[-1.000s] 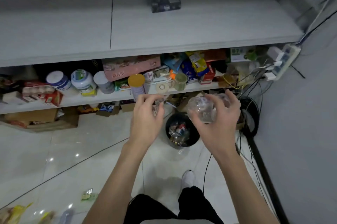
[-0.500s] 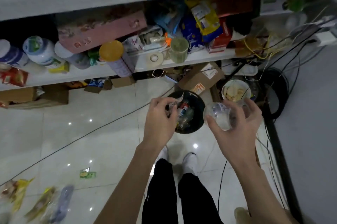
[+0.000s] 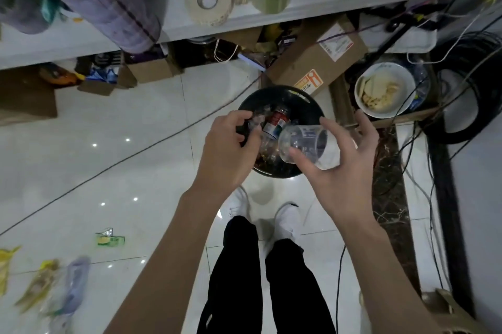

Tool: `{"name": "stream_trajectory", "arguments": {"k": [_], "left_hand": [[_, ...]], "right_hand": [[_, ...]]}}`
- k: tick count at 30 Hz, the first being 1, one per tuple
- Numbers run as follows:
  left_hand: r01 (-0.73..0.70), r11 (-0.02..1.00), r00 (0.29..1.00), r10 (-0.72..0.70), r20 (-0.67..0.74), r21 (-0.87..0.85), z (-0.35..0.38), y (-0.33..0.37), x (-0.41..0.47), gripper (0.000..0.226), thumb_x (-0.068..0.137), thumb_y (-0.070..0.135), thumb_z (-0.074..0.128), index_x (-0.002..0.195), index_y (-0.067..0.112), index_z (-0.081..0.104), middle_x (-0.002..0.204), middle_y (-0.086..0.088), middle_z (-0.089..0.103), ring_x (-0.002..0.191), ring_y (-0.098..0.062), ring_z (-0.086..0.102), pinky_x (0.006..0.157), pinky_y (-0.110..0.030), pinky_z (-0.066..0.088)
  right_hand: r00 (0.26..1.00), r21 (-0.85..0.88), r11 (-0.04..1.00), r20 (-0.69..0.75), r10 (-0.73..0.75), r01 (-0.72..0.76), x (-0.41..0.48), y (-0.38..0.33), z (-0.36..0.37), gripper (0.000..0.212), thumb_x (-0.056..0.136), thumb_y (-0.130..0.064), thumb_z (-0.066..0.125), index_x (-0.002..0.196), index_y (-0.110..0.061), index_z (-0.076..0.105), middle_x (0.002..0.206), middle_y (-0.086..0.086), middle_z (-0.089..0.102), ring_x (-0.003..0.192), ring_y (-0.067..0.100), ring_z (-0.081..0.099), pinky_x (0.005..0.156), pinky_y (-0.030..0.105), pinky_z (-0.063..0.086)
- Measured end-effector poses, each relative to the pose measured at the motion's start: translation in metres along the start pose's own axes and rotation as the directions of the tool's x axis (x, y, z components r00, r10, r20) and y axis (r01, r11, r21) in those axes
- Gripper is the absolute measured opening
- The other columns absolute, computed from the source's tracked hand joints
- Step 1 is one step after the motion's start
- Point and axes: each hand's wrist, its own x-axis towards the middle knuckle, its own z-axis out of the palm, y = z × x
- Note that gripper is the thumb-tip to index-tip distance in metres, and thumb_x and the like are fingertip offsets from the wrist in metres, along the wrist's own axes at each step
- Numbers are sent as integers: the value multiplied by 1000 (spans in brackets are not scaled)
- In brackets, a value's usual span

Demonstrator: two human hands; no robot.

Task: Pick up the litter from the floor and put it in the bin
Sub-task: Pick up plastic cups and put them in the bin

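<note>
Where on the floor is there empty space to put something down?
The white tiles left of the black bin, between the cardboard boxes and the green wrapper, are bare except one thin cable. Right of the bin it is crowded: box, bowl, tangled wires.

L hand [image 3: 226, 149] curled shut; R hand [image 3: 341, 168] fingers spread, gripping

Dim, bluish light; small glints on the glossy floor [image 3: 114, 170]; wrappers [image 3: 51, 287] lower left smear with blur; edges bend.

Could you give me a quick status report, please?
Left hand shut on wrapper scrap over bin. Right hand shut on clear cup. Nothing blocking.
</note>
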Motion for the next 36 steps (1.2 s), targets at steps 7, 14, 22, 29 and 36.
{"name": "stream_trajectory", "arguments": {"k": [7,14,22,29,36], "left_hand": [[17,1000,998,-18,-63,-5,-34,-3,-8,32,97,36,57,127,27,60,122,6,57,92,0,60,70,0,41],[-16,998,992,7,-126,-67,-94,54,-53,29,96,35,58,124,31,59,121,10,56,96,-2,59,81,-20,50],[-146,988,944,126,-304,-44,-191,152,-142,34,96,39,55,128,27,57,121,10,56,97,1,58,74,-20,44],[-263,964,837,247,-488,38,-257,217,-243,34,97,36,57,128,24,55,118,9,58,103,-4,59,84,-27,48],[-222,973,758,211,-617,60,-277,217,-335,41,97,42,54,135,30,49,126,13,51,106,4,53,79,-21,44]], "right_hand": [[998,-42,998,15,56,-55,-5,-20,-10,62,77,-44,81,132,-28,58,157,3,22,142,22,33,113,30,32],[998,-51,997,31,-55,56,-9,-100,-56,56,82,-39,79,132,-22,59,150,7,35,142,25,33,116,42,34],[956,4,958,68,-286,286,-21,-226,-143,49,88,-36,73,132,-19,60,138,1,49,134,14,43,109,11,26],[872,121,872,65,-485,475,-56,-320,-214,46,89,-32,73,130,-17,60,133,-4,53,130,4,45,110,16,31],[776,225,789,164,-609,572,-98,-366,-234,49,89,-36,72,134,-23,57,134,-10,49,131,3,43,111,17,32]]}}
